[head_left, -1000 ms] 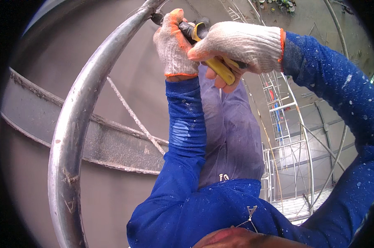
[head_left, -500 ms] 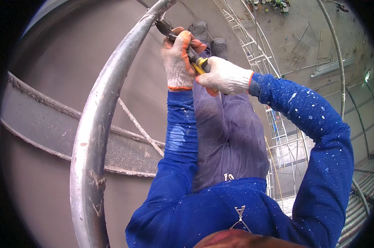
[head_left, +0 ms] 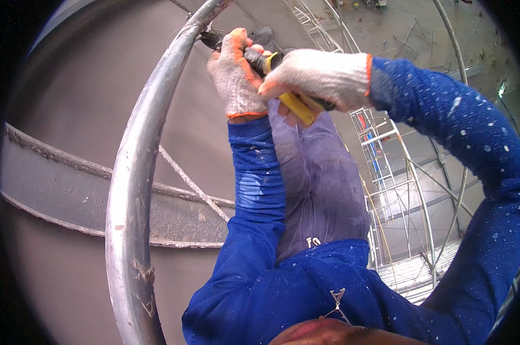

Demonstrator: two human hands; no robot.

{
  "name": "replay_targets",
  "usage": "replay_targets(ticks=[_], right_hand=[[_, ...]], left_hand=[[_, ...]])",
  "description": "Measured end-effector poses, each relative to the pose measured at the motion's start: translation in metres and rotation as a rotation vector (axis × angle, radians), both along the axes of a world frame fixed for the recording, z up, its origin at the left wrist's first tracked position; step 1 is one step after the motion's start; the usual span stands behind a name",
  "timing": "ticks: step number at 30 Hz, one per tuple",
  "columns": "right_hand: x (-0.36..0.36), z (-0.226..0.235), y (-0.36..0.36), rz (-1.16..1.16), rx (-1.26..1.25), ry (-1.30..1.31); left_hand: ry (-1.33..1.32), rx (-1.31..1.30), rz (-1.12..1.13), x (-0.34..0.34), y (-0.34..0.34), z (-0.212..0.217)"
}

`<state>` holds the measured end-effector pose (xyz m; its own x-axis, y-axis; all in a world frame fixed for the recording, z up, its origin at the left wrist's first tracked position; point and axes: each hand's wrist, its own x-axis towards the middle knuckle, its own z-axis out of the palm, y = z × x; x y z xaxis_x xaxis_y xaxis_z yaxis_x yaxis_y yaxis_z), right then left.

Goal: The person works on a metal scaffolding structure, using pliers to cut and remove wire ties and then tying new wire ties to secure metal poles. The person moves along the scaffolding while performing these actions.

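My left hand (head_left: 235,77), in a pale work glove with orange on it, is closed around the black front part of a pair of pliers (head_left: 298,108) with black and yellow handles. The dark jaws lie beside a thin wire (head_left: 182,27) looped around a thick metal pipe (head_left: 134,184). I cannot see whether they grip the wire. My right hand (head_left: 327,76), gloved the same way, is closed at the handle end, with a yellow handle sticking out beneath it. Its fingertips are mostly hidden.
The pipe curves along my left side. Behind it run a grey steel beam (head_left: 70,187) and a thin rough rod (head_left: 191,181). On my right stands metal scaffolding (head_left: 380,138) with ladder-like rungs, beside an upright pipe (head_left: 458,52). A floor with scattered debris lies far below.
Both hands have shifted slightly left and up in the picture. My right hand has turned and its elbow has swung outward. More of the yellow handle now shows, angled downward.
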<state>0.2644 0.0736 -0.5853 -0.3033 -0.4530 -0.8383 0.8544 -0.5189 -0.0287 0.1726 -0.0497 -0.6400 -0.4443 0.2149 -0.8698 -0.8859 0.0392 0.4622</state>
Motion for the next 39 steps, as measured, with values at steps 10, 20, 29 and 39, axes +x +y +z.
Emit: replay_targets(ticks=[10, 20, 29, 39], right_hand=[[0.015, -0.033, -0.111, 0.138, 0.442, 0.219], [0.031, -0.095, -0.167, 0.048, 0.996, 0.513], [0.022, -0.111, -0.199, -0.062, 0.916, 0.425], [0.026, -0.12, -0.215, -0.024, 1.033, 0.512]], left_hand=[[0.186, -0.441, -0.691, -0.009, -0.038, 0.014], [0.544, -0.85, -0.912, 0.016, -0.051, -0.04], [0.642, -0.939, -0.938, 0.011, -0.044, -0.041], [0.57, -1.025, -0.969, 0.008, -0.037, -0.025]])
